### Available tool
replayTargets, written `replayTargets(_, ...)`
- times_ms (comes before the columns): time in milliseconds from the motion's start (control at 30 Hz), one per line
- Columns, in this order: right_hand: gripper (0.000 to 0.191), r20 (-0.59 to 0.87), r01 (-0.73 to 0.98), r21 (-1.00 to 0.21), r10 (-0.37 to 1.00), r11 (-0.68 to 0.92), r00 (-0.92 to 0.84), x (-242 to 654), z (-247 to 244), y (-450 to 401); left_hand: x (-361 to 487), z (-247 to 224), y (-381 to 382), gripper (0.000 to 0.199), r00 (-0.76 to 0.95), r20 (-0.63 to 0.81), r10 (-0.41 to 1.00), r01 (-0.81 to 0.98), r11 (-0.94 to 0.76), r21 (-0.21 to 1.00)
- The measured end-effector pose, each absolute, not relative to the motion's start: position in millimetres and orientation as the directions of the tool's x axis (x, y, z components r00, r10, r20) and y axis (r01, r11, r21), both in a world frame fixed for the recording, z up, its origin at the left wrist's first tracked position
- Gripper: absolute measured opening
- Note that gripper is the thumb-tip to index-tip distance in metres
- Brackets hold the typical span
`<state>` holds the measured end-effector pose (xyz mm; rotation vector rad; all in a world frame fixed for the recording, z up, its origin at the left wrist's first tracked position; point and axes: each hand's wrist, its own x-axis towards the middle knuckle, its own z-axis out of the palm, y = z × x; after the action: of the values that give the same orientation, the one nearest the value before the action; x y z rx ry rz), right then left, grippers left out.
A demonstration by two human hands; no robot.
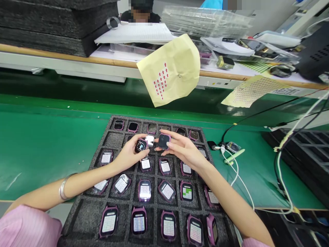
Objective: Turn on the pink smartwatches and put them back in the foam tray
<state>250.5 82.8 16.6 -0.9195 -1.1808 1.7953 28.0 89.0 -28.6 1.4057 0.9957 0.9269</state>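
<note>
Above the upper middle of a dark foam tray (83, 216), my left hand (131, 152) is closed round a watch with a lit round dial (141, 145). To its right my right hand (183, 149) grips a purple-framed watch with a dark screen (163, 141) between thumb and fingers. A shiny light square piece (149, 141) shows between the two hands. Purple watches lie in the tray's compartments, several with white grids on their screens, such as the watch (139, 221) near the front. One watch (186, 191) shows green blocks. The back row's screens are dark.
Yellow sheets with red arrows (177, 65) hang from the shelf edge (113, 62) ahead. Black foam blocks (51, 27) are stacked at the upper left. White cables (238, 171) and a green tool (234, 155) lie right of the tray. A person (141, 13) is beyond the shelf.
</note>
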Motion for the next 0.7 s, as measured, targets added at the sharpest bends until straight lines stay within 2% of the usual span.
replayTargets(100,0.04,-0.118,-0.19,-0.956,0.887,-0.222,-0.446,253.9,14.8,83.7,27.9,-28.5,88.8,0.047,0.335,-0.001,0.942,0.078,-0.026,0.997)
replayTargets(267,0.04,-0.126,-0.216,-0.944,0.875,-0.251,-0.467,257.9,12.5,82.5,27.6,-25.4,87.6,0.045,0.35,-0.014,0.937,0.108,-0.025,0.994)
replayTargets(433,0.048,-0.148,-0.254,-0.919,0.861,-0.302,-0.486,257.7,13.6,80.7,27.2,-21.9,86.0,0.038,0.346,0.001,0.938,0.151,-0.056,0.987)
replayTargets(700,0.039,-0.121,-0.312,-0.895,0.847,-0.319,-0.517,257.5,10.7,81.2,24.6,-17.1,87.0,0.031,0.376,-0.012,0.927,0.23,-0.081,0.97)
